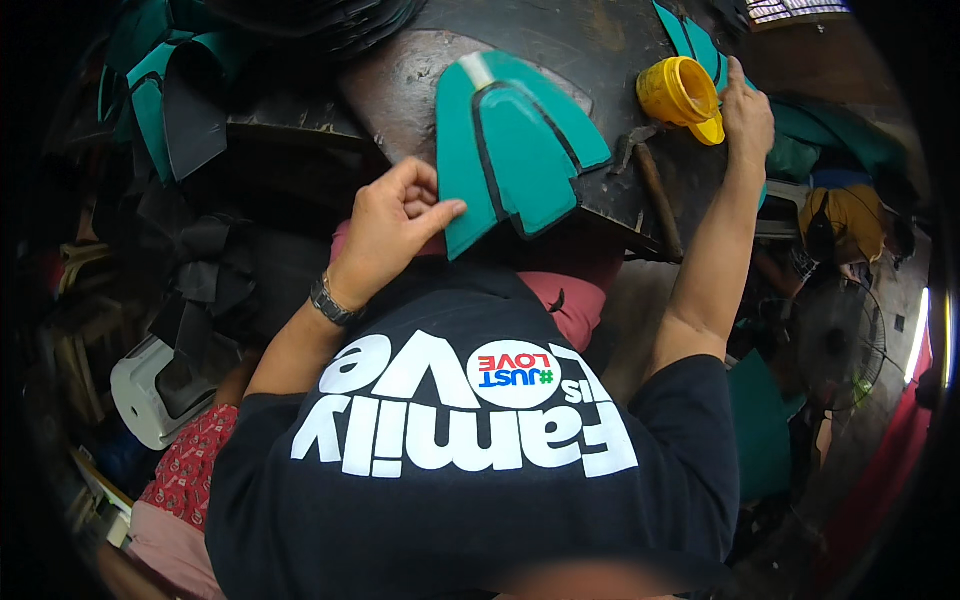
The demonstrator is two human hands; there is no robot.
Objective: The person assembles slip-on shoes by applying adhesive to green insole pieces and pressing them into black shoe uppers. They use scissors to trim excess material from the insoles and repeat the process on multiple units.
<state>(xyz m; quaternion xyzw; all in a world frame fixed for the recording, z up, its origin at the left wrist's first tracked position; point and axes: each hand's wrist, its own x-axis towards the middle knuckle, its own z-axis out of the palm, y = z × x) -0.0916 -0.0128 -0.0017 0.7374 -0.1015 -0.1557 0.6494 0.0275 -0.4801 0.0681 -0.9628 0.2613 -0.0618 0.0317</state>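
Note:
A green shoe-upper-like cut piece (520, 130) with black strips and a pale patch at its tip lies over the near edge of the dark table. My left hand (400, 215) pinches its left edge, thumb on top and the other fingers curled beside it. Out at the far right, my right hand (748, 120) has its fingers at another green cut piece (695, 42) with a dark strip; some of those fingers are hidden. Left of that hand, a yellow jar (660, 95) stands with its mouth uncovered. A hammer (655, 190) lies between the jar and the table's near edge.
A brown board (405, 85) lies under the nearer green piece. Dark stacked sheets (330, 20) are at the back, with green and black pieces (150, 90) at the far left. A white stool (140, 390) is at left; a fan (835, 335) and another person (845, 220) are at right.

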